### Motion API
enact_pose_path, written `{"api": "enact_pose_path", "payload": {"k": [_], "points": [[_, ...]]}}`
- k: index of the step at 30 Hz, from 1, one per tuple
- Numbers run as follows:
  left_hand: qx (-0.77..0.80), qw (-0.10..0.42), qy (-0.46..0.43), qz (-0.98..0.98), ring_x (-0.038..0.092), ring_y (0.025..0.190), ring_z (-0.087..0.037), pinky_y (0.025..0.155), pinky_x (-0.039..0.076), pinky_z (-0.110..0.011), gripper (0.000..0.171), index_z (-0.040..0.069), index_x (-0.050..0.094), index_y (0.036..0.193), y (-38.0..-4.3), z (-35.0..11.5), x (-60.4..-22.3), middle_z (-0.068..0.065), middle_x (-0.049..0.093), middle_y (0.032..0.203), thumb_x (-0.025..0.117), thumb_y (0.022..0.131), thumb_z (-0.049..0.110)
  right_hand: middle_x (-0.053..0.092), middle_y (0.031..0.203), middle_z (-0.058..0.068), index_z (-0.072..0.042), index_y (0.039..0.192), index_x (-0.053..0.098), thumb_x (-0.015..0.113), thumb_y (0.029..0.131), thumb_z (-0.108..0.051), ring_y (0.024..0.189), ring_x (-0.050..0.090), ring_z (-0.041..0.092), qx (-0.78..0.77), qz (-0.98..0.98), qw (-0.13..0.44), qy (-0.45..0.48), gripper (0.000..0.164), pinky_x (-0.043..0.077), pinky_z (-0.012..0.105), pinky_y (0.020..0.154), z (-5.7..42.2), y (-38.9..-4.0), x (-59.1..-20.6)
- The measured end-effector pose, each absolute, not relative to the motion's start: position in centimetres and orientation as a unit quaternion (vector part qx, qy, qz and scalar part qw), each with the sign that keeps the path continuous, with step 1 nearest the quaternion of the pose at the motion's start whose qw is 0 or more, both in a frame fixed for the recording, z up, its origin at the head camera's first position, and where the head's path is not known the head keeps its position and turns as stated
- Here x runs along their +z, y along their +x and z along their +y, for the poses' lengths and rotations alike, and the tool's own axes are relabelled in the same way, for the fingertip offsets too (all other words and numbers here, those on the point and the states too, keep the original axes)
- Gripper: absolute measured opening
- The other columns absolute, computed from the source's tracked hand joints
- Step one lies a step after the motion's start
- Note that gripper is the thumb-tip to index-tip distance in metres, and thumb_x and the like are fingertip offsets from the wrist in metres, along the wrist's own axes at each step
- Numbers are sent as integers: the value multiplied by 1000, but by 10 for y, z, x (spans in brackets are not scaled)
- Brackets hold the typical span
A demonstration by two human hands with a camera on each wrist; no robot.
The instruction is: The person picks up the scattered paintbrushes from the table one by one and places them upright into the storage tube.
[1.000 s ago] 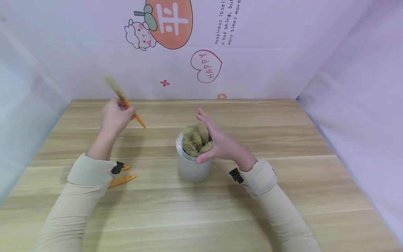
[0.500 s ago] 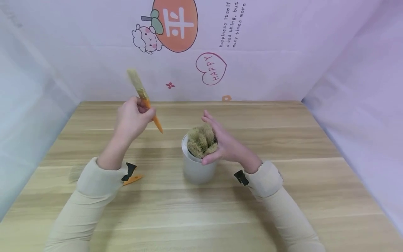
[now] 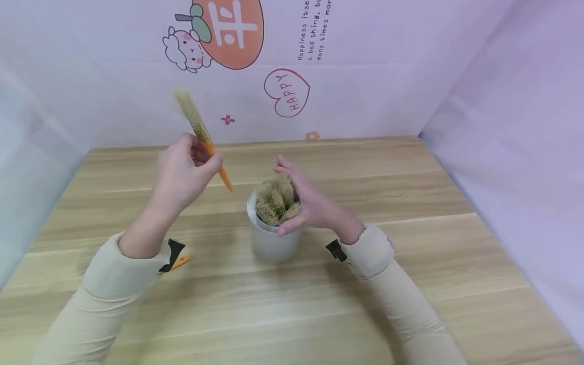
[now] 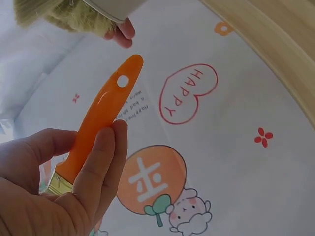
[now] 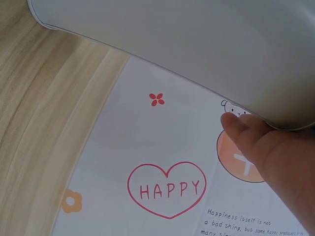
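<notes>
In the head view my left hand (image 3: 180,172) pinches a flat paintbrush (image 3: 193,119) by its orange handle, bristles up and tilted to the left. The left wrist view shows the handle (image 4: 98,113) between thumb and fingers, its holed end pointing away. To the right stands a white cylindrical container (image 3: 274,246) with several brush heads (image 3: 274,200) sticking out, bristles up. My right hand (image 3: 315,205) curves round the container's rim, thumb in front and fingers behind. In the right wrist view those fingertips (image 5: 236,125) lie at the rim of the container (image 5: 172,44).
An orange handle (image 3: 181,261) lies on the wooden table (image 3: 319,314), partly hidden by my left sleeve (image 3: 123,271). White printed cloth (image 3: 365,91) walls off the back and both sides.
My left hand has brought the paintbrush rightward, closer to the container, and raised it a little. My right hand stays at the rim. The head view shifts slightly.
</notes>
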State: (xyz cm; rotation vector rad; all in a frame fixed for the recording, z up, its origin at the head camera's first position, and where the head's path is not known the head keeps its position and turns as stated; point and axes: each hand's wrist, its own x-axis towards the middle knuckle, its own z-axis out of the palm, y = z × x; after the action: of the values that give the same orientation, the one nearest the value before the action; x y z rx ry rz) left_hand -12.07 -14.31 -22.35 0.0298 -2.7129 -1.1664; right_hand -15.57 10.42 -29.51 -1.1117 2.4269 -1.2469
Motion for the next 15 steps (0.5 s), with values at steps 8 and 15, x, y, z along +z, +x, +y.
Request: {"api": "enact_pose_path", "payload": {"k": [8,15], "points": [[-386,74,-21,-919,65,89,-22,73,47,-27,35,2,57,110,-107,-131,-211,-12,67,99,58,91,31,-6,163,13,3,150,16,58,43,-89,151,0,31,-419,821,108,-372,148,10,51,121,105,-156,-293],[-392,95,-35,-914,66,87,-21,73,50,-26,31,2,58,107,-102,-121,-198,-12,67,98,58,90,28,-6,163,12,3,151,15,58,43,-89,151,0,30,-423,820,110,-369,148,9,50,121,105,-155,-291]]}}
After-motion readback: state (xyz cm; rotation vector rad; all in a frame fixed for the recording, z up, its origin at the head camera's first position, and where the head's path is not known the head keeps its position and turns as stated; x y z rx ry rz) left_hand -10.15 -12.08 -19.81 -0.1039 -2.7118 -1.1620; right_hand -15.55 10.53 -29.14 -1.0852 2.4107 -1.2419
